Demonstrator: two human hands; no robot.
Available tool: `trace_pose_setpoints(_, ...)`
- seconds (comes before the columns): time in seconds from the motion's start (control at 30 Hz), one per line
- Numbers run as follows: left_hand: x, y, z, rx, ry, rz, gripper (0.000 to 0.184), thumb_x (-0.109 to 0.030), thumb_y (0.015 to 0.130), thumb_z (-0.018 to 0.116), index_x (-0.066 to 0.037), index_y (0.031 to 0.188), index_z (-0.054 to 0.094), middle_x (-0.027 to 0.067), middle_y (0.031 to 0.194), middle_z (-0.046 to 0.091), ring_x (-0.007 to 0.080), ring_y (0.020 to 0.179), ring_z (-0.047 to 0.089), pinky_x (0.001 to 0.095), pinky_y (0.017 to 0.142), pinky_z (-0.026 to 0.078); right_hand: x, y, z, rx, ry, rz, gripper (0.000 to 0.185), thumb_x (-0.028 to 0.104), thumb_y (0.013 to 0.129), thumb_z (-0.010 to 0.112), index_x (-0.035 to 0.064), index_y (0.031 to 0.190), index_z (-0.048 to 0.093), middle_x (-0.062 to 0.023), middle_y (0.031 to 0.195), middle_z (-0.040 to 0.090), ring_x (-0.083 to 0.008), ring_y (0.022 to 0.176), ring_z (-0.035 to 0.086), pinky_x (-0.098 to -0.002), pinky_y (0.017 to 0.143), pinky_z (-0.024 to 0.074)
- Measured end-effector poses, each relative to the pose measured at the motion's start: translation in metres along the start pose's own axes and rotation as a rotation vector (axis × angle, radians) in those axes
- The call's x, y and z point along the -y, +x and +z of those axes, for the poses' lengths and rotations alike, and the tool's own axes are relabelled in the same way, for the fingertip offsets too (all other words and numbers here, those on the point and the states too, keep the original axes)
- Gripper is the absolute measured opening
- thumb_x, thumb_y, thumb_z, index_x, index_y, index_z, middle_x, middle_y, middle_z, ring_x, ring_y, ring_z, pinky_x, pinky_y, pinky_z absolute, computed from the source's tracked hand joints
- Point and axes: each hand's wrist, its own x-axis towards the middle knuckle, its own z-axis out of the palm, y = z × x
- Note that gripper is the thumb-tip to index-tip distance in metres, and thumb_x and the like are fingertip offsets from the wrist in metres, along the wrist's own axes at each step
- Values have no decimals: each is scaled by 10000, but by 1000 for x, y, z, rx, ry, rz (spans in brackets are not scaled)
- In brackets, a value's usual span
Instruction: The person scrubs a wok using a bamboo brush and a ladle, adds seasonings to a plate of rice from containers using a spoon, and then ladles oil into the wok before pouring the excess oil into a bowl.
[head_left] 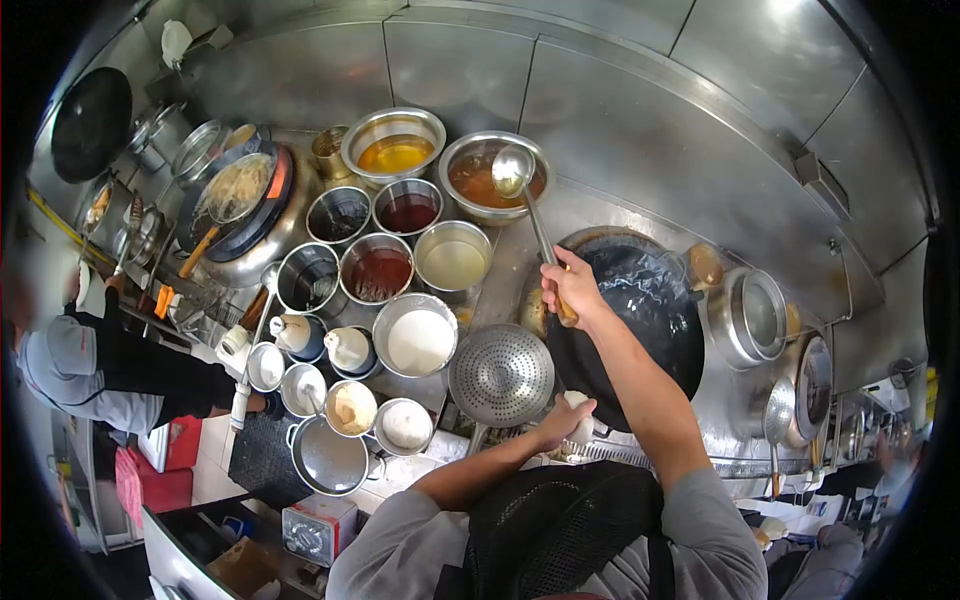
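My right hand (pixel 575 287) is closed around the wooden handle of a metal ladle (pixel 513 172). The ladle's bowl is over a steel bowl (pixel 484 213) of orange-brown liquid; I cannot tell whether it touches the surface. Low at the near edge of a black wok (pixel 655 345), my left hand (pixel 563 424) is wrapped around a white cloth (pixel 580 427). Whether a wok handle lies under the cloth is hidden. Water or clear liquid glistens inside the wok. A perforated strainer (pixel 501 375) rests just left of the wok.
Steel pots of dark, red and pale liquids surround a pot of white liquid (pixel 416 340). Behind them stands a bowl of yellow oil (pixel 395 153). Noodle-like food lies in a strainer (pixel 237 187) over another wok. A co-worker (pixel 120 365) stands left; stacked pans (pixel 755 315) stand right.
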Motion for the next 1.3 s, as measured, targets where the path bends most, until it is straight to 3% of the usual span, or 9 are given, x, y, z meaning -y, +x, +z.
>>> trace_pose_setpoints(0.07,7,5,-5,62,54,43,915,-439,905,749,127,1401,229,190,1216,542,224,1046,606,343,862,532,5,-12,-5,46,206,-18,696,81,966,617,49,1582,294,-54,753,555,-144,503,524,-313,437,440)
trace_pose_setpoints(0.2,11,7,-4,46,79,49,913,-452,909,740,122,1409,236,194,1225,539,235,1072,599,352,896,523,17,-27,-14,65,321,-68,681,79,976,604,66,1581,290,-54,784,554,-140,505,520,-309,426,437)
trace_pose_setpoints(0.37,23,13,-1,-71,112,159,537,-310,955,717,36,1266,448,95,1071,590,169,919,606,349,752,534,23,-39,-28,79,338,-97,700,74,978,596,76,1594,264,-59,791,562,-143,506,523,-310,408,427)
trace_pose_setpoints(0.5,38,24,-4,-71,101,152,721,-385,912,752,89,1313,386,185,1212,580,224,1043,607,372,874,532,13,-38,-37,74,257,-117,709,80,977,601,76,1597,259,-61,778,563,-145,505,527,-306,410,431)
trace_pose_setpoints(0.67,26,4,15,-210,27,161,338,-234,961,701,-44,1189,539,95,1054,632,183,888,637,360,714,548,-8,-71,-71,86,353,-152,675,94,977,620,111,1577,310,-61,769,573,-143,501,530,-297,407,416)
trace_pose_setpoints(0.83,57,-1,62,-230,-32,188,376,-286,974,695,-55,1238,558,70,1071,660,183,915,646,372,733,556,-38,-177,-167,121,465,-125,634,84,973,627,135,1552,374,-54,773,582,-139,485,521,-289,406,415)
trace_pose_setpoints(1.03,88,-15,100,-339,-118,224,532,-395,966,705,-18,1290,517,83,1129,647,179,933,637,374,772,551,-133,-295,-307,-333,-670,-375,609,61,945,595,24,1527,421,-172,696,618,-220,544,573,-346,596,492)
trace_pose_setpoints(1.23,105,-115,48,-425,-199,298,350,-214,998,622,-58,1283,491,108,1126,639,263,966,698,423,833,609,-163,-392,-396,-330,-843,-208,609,32,926,585,13,1515,431,-176,665,591,-249,568,578,-387,602,488)
trace_pose_setpoints(1.3,113,-147,27,-475,-199,347,522,-129,938,703,4,1349,409,152,1235,595,272,1109,645,433,891,588,-170,-422,-398,-271,-755,-199,605,39,932,592,-1,1512,425,-169,666,586,-240,539,554,-398,584,481)
